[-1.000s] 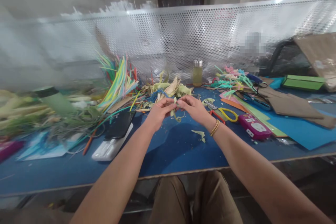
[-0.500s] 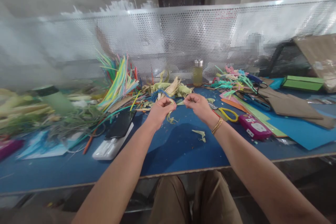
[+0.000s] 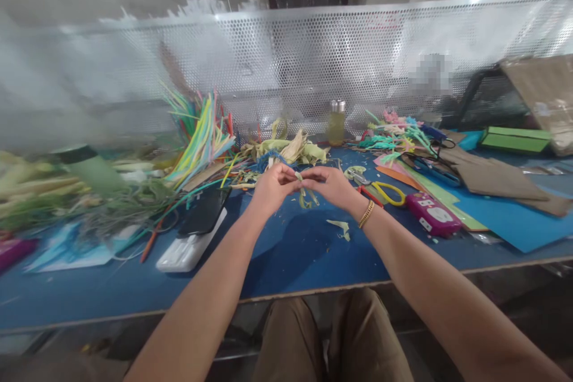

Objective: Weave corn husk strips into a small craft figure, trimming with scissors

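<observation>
My left hand (image 3: 273, 186) and my right hand (image 3: 331, 185) meet above the blue table (image 3: 295, 250), fingers pinched together. Between them they hold a thin pale green husk strip (image 3: 307, 194) that curls down below the fingertips. A gold bracelet (image 3: 366, 213) sits on my right wrist. A small husk scrap (image 3: 340, 228) lies on the table just below my right wrist. Behind my hands is a heap of corn husks (image 3: 290, 152).
A black phone (image 3: 205, 212) and white case (image 3: 188, 249) lie left of my left arm. Coloured strips (image 3: 201, 137) fan out at the left. Yellow-handled scissors (image 3: 385, 192), a pink box (image 3: 432, 215), a small bottle (image 3: 336, 122), coloured paper and cardboard sit right. A perforated metal screen (image 3: 313, 59) backs the table.
My hands pulled slightly apart half a second ago, stretching the strip, and have come back together with the strip curled between the fingertips.
</observation>
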Tool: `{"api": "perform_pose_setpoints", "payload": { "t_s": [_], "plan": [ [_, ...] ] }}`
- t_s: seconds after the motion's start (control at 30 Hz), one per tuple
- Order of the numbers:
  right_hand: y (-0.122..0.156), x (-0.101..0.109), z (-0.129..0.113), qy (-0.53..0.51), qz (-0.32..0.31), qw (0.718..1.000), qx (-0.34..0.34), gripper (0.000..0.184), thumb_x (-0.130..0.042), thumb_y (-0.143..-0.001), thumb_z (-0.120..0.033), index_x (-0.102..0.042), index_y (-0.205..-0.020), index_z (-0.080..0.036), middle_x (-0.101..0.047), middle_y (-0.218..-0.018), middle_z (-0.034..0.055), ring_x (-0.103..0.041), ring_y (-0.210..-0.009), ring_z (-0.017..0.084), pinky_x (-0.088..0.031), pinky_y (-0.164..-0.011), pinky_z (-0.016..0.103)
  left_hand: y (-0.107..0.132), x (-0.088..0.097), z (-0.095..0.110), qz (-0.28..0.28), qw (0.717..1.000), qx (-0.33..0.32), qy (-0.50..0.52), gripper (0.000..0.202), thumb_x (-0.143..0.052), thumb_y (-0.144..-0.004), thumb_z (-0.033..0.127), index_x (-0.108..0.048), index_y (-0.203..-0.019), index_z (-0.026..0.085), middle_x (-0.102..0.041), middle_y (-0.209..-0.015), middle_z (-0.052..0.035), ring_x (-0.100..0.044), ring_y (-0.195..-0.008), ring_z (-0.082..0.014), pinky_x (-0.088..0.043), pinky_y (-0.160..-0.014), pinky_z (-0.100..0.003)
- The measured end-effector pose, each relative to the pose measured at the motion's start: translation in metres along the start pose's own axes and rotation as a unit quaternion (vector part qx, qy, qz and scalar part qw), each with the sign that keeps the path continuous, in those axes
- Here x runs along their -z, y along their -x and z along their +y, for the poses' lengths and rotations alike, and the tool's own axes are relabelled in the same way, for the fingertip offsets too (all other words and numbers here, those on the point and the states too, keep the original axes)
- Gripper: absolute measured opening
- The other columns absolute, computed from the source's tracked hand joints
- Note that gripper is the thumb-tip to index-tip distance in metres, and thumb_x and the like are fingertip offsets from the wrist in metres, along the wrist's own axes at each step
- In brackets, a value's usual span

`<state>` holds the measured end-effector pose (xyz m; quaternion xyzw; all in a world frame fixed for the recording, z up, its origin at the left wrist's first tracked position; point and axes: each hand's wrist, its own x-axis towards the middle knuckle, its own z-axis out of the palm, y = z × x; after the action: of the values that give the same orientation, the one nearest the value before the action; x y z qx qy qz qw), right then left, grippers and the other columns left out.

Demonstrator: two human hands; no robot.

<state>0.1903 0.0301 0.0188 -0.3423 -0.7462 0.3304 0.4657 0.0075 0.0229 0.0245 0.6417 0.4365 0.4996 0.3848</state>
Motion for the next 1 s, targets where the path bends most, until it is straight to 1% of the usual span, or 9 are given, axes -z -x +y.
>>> {"api": "perform_pose_setpoints", "payload": {
  "t_s": [0.07,0.17,0.33,0.47,0.57,0.63,0.77,0.9,1.0],
  "plan": [
    [-0.001,-0.001,0.0,-0.028,-0.004,0.999,-0.019,0.021,-0.071,-0.079,-0.033,-0.073,-0.093,-0.018,-0.074,-0.093,0.0064,-0.068,-0.085,0.019,-0.052,-0.082,0.035,0.0,0.002,-0.001,-0.003,1.0,-0.007,0.002,0.04,-0.088,-0.059,0.036,-0.059,-0.082,0.019,-0.068,-0.072,-0.0002,-0.064,-0.065,-0.0158,-0.048,-0.063,-0.028],
    [-0.002,-0.001,0.0,-0.038,-0.001,0.999,-0.03,0.022,-0.073,-0.077,-0.033,-0.071,-0.092,-0.018,-0.073,-0.091,0.0052,-0.066,-0.084,0.017,-0.051,-0.079,0.032,0.0,0.005,0.0,-0.01,1.0,-0.012,-0.009,0.035,-0.086,-0.061,0.035,-0.065,-0.084,0.018,-0.069,-0.072,-0.0009,-0.064,-0.066,-0.0159,-0.048,-0.063,-0.028],
    [-0.001,-0.001,0.001,-0.004,-0.001,1.0,-0.01,0.016,-0.07,-0.077,-0.031,-0.064,-0.084,-0.018,-0.068,-0.086,0.0032,-0.063,-0.08,0.016,-0.048,-0.076,0.03,0.0,0.007,0.002,-0.031,0.999,0.005,-0.027,0.025,-0.081,-0.064,0.026,-0.07,-0.086,0.018,-0.069,-0.067,-0.0014,-0.066,-0.067,-0.0176,-0.05,-0.066,-0.03],
    [0.0,-0.003,0.002,0.03,-0.003,0.999,0.021,0.012,-0.065,-0.079,-0.03,-0.062,-0.083,-0.019,-0.064,-0.082,0.0011,-0.058,-0.075,0.014,-0.045,-0.073,0.029,0.0,0.006,0.001,-0.022,1.0,-0.013,-0.016,0.029,-0.083,-0.061,0.023,-0.064,-0.082,0.02,-0.069,-0.071,-0.0004,-0.065,-0.064,-0.0159,-0.049,-0.061,-0.028],
    [0.0,-0.005,0.003,0.037,-0.019,0.999,0.015,0.018,-0.067,-0.079,-0.035,-0.06,-0.08,-0.018,-0.058,-0.074,-0.0016,-0.05,-0.067,0.012,-0.04,-0.065,0.027,-0.001,0.007,-0.002,-0.018,0.999,-0.033,-0.037,0.033,-0.085,-0.061,0.026,-0.059,-0.08,0.02,-0.067,-0.072,0.0,-0.062,-0.061,-0.0139,-0.047,-0.057,-0.026],
    [0.0,-0.006,0.005,0.018,-0.026,0.999,0.006,0.02,-0.068,-0.079,-0.037,-0.06,-0.08,-0.019,-0.056,-0.072,-0.0023,-0.046,-0.064,0.011,-0.038,-0.062,0.026,-0.002,0.007,-0.004,-0.024,0.998,-0.045,-0.048,0.033,-0.084,-0.062,0.026,-0.059,-0.082,0.02,-0.067,-0.073,-0.0001,-0.062,-0.062,-0.0139,-0.047,-0.058,-0.026],
    [-0.001,-0.007,0.008,-0.053,-0.025,0.998,-0.001,0.018,-0.066,-0.08,-0.036,-0.059,-0.082,-0.019,-0.056,-0.072,-0.0025,-0.045,-0.063,0.01,-0.037,-0.062,0.026,-0.003,0.008,-0.001,-0.039,0.998,-0.045,-0.036,0.033,-0.084,-0.061,0.024,-0.061,-0.084,0.019,-0.068,-0.075,-0.0015,-0.064,-0.068,-0.0149,-0.049,-0.064,-0.028],
    [-0.001,-0.006,0.009,-0.081,-0.015,0.997,-0.01,0.021,-0.067,-0.078,-0.038,-0.056,-0.077,-0.02,-0.047,-0.065,-0.0057,-0.041,-0.059,0.01,-0.034,-0.058,0.025,-0.001,0.01,0.004,-0.023,0.999,-0.034,-0.021,0.028,-0.082,-0.065,0.028,-0.062,-0.081,0.018,-0.067,-0.071,-0.0007,-0.061,-0.063,-0.0132,-0.047,-0.061,-0.027],
    [-0.001,-0.005,0.008,-0.096,-0.014,0.995,-0.022,0.021,-0.068,-0.077,-0.038,-0.055,-0.076,-0.02,-0.045,-0.062,-0.0069,-0.038,-0.056,0.009,-0.031,-0.056,0.025,-0.002,0.012,0.002,-0.009,1.0,-0.02,0.01,0.032,-0.084,-0.064,0.031,-0.059,-0.079,0.018,-0.066,-0.069,0.0001,-0.06,-0.061,-0.0127,-0.047,-0.06,-0.027]
  ]
}}
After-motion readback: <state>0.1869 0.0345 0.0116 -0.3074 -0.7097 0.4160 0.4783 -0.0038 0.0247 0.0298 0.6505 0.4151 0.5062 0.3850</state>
